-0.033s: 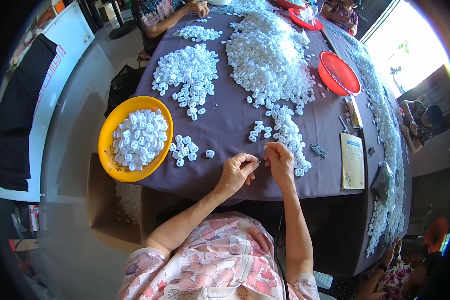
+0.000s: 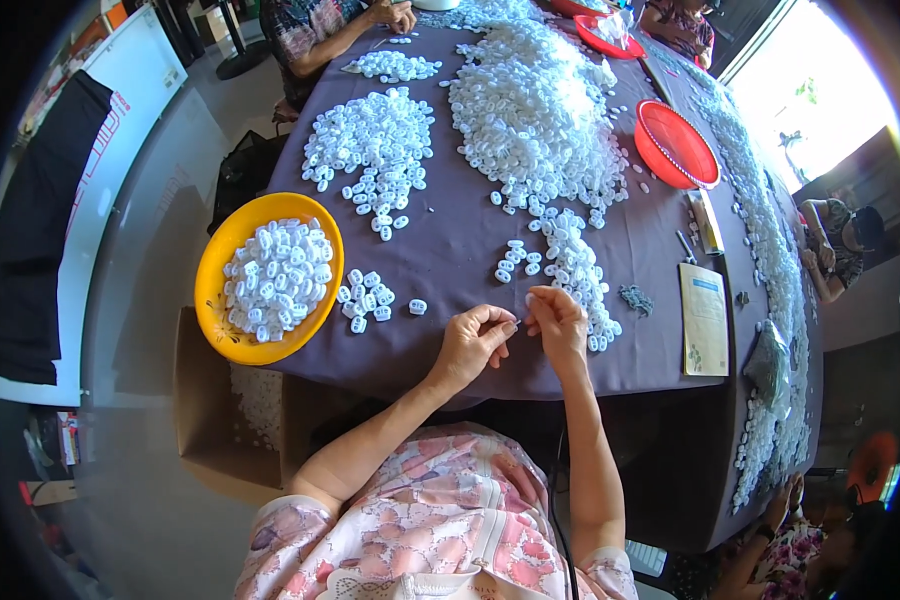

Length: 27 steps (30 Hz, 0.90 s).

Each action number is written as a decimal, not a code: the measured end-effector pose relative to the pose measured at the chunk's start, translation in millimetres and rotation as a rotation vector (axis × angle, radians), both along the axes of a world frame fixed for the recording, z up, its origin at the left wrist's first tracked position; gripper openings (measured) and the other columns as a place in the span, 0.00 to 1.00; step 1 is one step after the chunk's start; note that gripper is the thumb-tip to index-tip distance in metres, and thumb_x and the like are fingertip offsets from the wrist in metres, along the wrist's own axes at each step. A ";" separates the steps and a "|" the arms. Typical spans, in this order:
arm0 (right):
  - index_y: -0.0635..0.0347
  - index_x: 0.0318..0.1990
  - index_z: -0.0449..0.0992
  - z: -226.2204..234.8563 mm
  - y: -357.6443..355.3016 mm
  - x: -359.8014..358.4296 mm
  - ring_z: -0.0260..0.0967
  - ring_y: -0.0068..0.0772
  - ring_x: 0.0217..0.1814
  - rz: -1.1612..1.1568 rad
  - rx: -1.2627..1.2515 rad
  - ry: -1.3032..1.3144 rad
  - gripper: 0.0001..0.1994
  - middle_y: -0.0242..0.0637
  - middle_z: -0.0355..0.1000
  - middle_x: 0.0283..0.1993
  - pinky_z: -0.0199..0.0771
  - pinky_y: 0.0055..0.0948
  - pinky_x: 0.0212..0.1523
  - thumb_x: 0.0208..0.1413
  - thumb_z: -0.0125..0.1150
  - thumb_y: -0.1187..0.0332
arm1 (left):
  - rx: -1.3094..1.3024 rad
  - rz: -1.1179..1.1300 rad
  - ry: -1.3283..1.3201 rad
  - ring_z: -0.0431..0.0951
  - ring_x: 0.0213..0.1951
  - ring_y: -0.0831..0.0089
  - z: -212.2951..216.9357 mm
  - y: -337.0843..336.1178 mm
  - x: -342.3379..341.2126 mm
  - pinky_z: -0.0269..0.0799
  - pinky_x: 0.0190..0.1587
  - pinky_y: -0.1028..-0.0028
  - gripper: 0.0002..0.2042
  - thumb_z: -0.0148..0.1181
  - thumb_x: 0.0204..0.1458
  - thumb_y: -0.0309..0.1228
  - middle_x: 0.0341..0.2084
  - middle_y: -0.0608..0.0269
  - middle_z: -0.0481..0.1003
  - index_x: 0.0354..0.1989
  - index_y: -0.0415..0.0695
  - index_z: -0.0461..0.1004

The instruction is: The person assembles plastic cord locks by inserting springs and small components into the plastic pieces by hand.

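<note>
Above the near edge of the table, my left hand [image 2: 476,345] is closed in a pinch, thumb against forefinger. A tiny shiny bit shows at its fingertips, too small to name. Close by on the right, my right hand [image 2: 560,325] pinches a small white piece [image 2: 530,299], partly covered by the fingers. The two hands are a little apart. Past my right hand lies a strip of small white oval plastic pieces [image 2: 575,262] with dark slots. Several similar pieces [image 2: 510,258] form a little group beside it, and another cluster [image 2: 367,297] lies left of my left hand.
A yellow bowl [image 2: 210,290] of white pieces stands at the table's left edge, above a cardboard box [image 2: 220,445]. Larger heaps [image 2: 530,110] cover the far table. On the right are a red basket [image 2: 673,150], a notebook [image 2: 705,325] and a grey-green tangle [image 2: 635,299]. Other people sit around.
</note>
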State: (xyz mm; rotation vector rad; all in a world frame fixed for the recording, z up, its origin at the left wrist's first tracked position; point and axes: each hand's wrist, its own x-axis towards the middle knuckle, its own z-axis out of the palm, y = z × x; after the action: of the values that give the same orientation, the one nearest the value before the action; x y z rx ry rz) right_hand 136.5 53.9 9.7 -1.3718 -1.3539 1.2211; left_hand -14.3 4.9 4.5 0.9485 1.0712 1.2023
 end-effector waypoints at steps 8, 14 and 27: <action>0.61 0.48 0.76 -10.8 -25.1 -0.7 0.71 0.16 0.29 0.080 -0.019 0.279 0.12 0.29 0.75 0.32 0.73 0.17 0.29 0.57 0.55 0.79 | -0.066 -0.069 -0.194 0.75 0.24 0.80 -3.1 14.0 0.8 0.71 0.24 0.82 0.06 0.56 0.57 0.28 0.25 0.64 0.76 0.37 0.38 0.74; 0.65 0.35 0.73 4.5 -32.6 -5.6 0.72 0.20 0.30 0.054 -0.004 0.099 0.02 0.33 0.75 0.33 0.72 0.20 0.27 0.54 0.58 0.79 | -0.058 -0.049 -0.267 0.76 0.24 0.78 -4.6 15.4 -1.8 0.73 0.25 0.81 0.06 0.56 0.57 0.27 0.25 0.64 0.76 0.37 0.38 0.74; 0.63 0.35 0.74 1.6 -33.0 4.9 0.71 0.30 0.26 -0.027 0.509 -0.394 0.06 0.35 0.72 0.29 0.71 0.30 0.27 0.49 0.61 0.79 | -0.043 -0.038 -0.101 0.74 0.22 0.80 -6.5 10.7 2.4 0.71 0.22 0.81 0.06 0.59 0.55 0.27 0.24 0.65 0.75 0.37 0.37 0.76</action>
State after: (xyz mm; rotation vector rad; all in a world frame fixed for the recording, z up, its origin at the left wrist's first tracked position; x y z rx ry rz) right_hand 141.4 20.9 11.3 -1.2842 -1.7601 0.5358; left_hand -11.9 15.6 -2.0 0.8624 0.9907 1.1789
